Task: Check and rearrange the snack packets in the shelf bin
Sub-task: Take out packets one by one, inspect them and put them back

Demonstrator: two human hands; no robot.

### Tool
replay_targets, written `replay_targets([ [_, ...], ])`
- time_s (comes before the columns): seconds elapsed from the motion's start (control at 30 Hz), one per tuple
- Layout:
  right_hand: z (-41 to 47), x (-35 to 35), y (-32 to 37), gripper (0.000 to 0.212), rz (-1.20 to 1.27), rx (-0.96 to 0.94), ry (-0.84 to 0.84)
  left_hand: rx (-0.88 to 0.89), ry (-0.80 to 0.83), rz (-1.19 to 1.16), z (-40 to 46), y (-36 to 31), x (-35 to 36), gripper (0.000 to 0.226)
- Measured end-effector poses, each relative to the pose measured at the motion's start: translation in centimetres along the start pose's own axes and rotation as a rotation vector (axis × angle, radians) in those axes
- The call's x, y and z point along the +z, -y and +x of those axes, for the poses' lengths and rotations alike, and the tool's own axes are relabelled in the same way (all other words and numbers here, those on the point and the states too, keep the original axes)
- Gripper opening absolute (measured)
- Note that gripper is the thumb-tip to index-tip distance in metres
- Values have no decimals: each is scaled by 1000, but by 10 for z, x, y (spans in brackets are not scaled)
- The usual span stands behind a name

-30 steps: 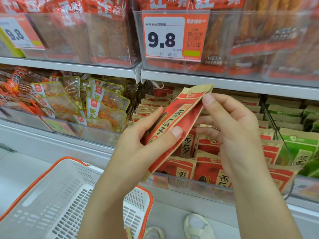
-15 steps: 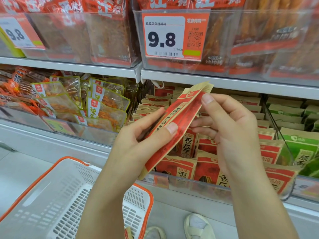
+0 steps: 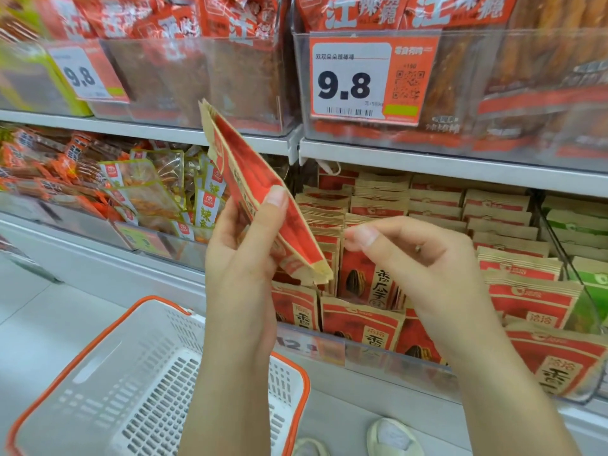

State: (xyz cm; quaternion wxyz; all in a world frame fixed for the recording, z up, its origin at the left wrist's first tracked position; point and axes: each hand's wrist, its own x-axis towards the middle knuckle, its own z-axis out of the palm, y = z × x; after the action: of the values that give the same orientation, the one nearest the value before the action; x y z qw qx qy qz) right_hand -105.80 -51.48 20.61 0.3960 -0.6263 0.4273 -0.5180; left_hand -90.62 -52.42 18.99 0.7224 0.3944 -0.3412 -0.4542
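A white basket [image 3: 98,383] with an orange rim is sitting lowest, nearest the person; above it the left hand [image 3: 243,258] is gripping a red-and-tan snack packet [image 3: 263,199], tilted, in front of the shelf bin [image 3: 378,357]. The right hand [image 3: 424,268] is hovering beside it, fingers loosely curled, holding nothing; behind, matching packets [image 3: 427,218] are standing in rows inside the bin.

A white basket [image 3: 141,383] with an orange rim sits at seven o'clock. A 9.8 price tag [image 3: 371,77] hangs at one o'clock. Pale shoes [image 3: 393,436] show at six o'clock.
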Motion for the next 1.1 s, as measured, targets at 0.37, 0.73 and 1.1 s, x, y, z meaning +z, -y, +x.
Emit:
replay_targets([
  [0.37,0,13,1,18,-12,18,195,78,-70,-55,-3,-4,4,79],
  [0.73,0,14,0,21,-9,4,157,66,-186,-58,-4,-3,7,96],
  [1.1,6,-2,-11,19,14,-46,-115,70,75,-12,-2,3,1,59],
])
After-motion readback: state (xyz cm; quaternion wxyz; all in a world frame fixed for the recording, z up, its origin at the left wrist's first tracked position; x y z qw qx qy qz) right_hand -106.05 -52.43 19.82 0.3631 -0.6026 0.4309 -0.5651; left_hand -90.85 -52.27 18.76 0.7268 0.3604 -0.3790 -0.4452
